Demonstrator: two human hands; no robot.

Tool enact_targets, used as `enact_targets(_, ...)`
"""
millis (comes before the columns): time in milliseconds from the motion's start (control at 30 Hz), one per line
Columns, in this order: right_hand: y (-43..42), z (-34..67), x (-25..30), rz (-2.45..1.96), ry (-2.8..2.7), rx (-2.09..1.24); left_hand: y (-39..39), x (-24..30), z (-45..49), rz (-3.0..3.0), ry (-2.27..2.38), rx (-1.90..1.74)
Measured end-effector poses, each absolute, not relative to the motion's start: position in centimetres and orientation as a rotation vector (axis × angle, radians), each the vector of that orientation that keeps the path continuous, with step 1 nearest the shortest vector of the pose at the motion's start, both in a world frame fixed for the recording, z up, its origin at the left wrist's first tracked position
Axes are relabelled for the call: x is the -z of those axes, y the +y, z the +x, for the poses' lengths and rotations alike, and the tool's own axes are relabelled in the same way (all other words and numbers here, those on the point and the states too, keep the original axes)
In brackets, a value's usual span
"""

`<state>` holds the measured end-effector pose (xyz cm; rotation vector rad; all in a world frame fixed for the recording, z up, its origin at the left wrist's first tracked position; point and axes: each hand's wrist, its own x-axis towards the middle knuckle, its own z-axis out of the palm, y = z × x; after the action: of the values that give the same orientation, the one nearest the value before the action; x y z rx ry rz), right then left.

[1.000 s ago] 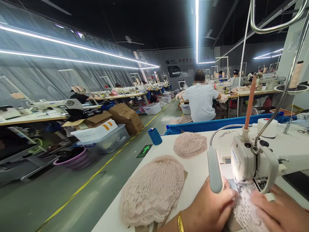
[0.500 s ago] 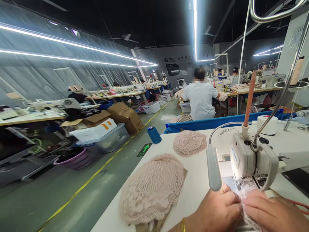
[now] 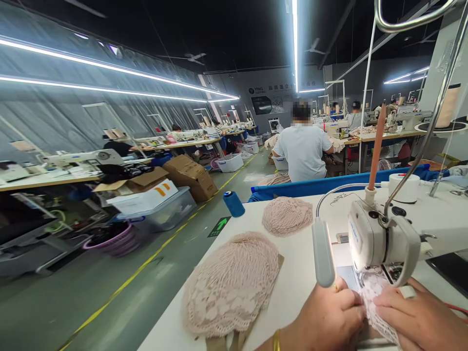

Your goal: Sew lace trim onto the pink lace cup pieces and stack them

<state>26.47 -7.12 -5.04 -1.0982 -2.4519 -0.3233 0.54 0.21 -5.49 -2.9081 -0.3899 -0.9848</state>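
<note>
A white sewing machine (image 3: 369,234) stands at the right of the table, its lamp lighting the needle area. Under the needle lies a strip of pale pink lace (image 3: 376,297). My left hand (image 3: 329,312) grips the lace from the left, fingers curled just in front of the presser foot. From the right, my right hand (image 3: 420,312) presses its fingers together on the lace edge. The fingertips of both hands are partly hidden. Left of them, a large stack of lace pieces (image 3: 234,285) lies on the white table, with a smaller lace stack (image 3: 287,216) behind.
A blue thread cone (image 3: 233,204) stands at the table's left edge. The grey lamp (image 3: 323,253) hangs close above my left hand. A white thread spool (image 3: 404,187) sits behind the machine. Ahead, a person in a white shirt (image 3: 303,153) sits beyond blue cloth (image 3: 285,187).
My right hand has shifted slightly right and away from my left hand, so more of the lace shows between them. My left hand has stayed almost in place.
</note>
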Motion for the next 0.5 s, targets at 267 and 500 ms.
enact_targets(267,-6.4,26.8,3.9,-1.110,-2.472,0.524,0.2,3.6,0.7,-2.867,-0.481,1.024)
enact_targets(500,-7.4,25.9,5.4,-1.079,-2.464,0.411,0.1,3.9,0.4,-2.935,-0.421,0.954)
